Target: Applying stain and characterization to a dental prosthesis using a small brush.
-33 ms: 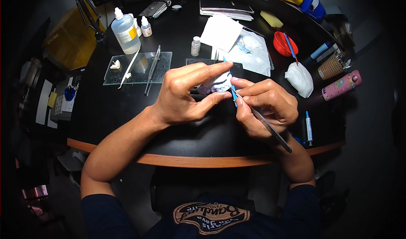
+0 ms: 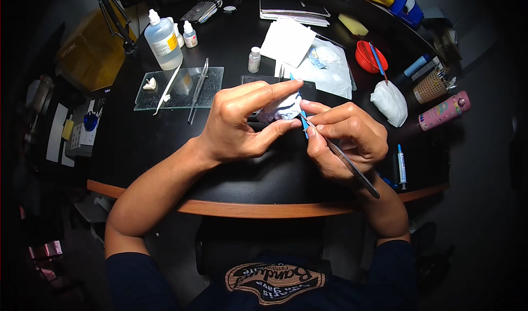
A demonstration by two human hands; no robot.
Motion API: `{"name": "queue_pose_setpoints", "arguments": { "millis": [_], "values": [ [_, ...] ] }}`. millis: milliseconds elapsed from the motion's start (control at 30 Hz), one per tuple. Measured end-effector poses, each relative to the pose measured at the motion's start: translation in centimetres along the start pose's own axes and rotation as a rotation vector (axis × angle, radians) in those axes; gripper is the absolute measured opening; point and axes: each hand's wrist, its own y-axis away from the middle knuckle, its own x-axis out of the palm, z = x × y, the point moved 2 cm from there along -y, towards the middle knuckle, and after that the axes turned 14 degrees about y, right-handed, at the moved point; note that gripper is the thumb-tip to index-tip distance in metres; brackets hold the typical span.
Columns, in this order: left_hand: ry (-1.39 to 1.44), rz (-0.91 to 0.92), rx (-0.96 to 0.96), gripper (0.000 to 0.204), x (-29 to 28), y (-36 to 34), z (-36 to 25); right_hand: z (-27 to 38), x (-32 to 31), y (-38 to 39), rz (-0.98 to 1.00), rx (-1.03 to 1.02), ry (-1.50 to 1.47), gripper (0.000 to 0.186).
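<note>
Over the middle of the black desk, my left hand (image 2: 234,118) grips a white, lumpy piece (image 2: 282,109) like a plaster cast, with dark bands on it. A thin blue strip (image 2: 304,125) runs along its right side, between my fingertips. My right hand (image 2: 352,137) is closed round metal tweezers (image 2: 352,169), their handle slanting down toward me. The tweezers' tip reaches the right edge of the white piece, beside the strip. My fingers hide part of the piece and the exact contact at the tip.
A glass slab (image 2: 212,85) with instruments lies left, near a large clear bottle (image 2: 164,44). Behind my hands are a small vial (image 2: 254,60) and white paper (image 2: 286,41). Rightward are a red bowl (image 2: 367,58), a white bag (image 2: 389,104), a pink bottle (image 2: 444,111) and a syringe (image 2: 402,168).
</note>
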Motion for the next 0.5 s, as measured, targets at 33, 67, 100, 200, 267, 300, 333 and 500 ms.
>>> {"name": "queue_pose_setpoints", "arguments": {
  "millis": [33,67,100,200,267,300,333,500],
  "values": [
    [0.002,-0.002,0.009,0.061,-0.07,-0.06,-0.07,-0.02,0.04,0.0,0.0,0.001,-0.002,0.015],
    [0.004,-0.004,0.018,0.061,-0.11,-0.06,-0.12,-0.01,0.07,-0.04,0.006,-0.002,-0.002,0.015],
    [0.002,-0.004,0.016,0.061,-0.13,0.05,-0.1,0.0,0.09,-0.03,0.011,-0.005,-0.002,0.015],
    [-0.004,-0.001,0.015,0.061,-0.1,0.04,0.03,-0.04,-0.07,-0.11,0.023,-0.029,-0.007,0.015],
    [0.004,-0.008,0.032,0.061,0.04,0.04,0.21,0.02,-0.08,-0.02,0.014,-0.016,0.003,0.015],
    [0.006,-0.007,0.034,0.061,0.01,-0.02,0.14,0.04,-0.06,0.01,0.006,-0.004,0.009,0.015],
    [0.005,0.002,0.016,0.061,-0.09,-0.05,-0.11,0.03,0.09,0.02,0.006,-0.002,0.008,0.015],
    [-0.005,-0.006,0.029,0.062,-0.08,0.06,-0.05,0.13,0.08,0.01,-0.004,0.018,-0.014,0.015]
  ]
}}
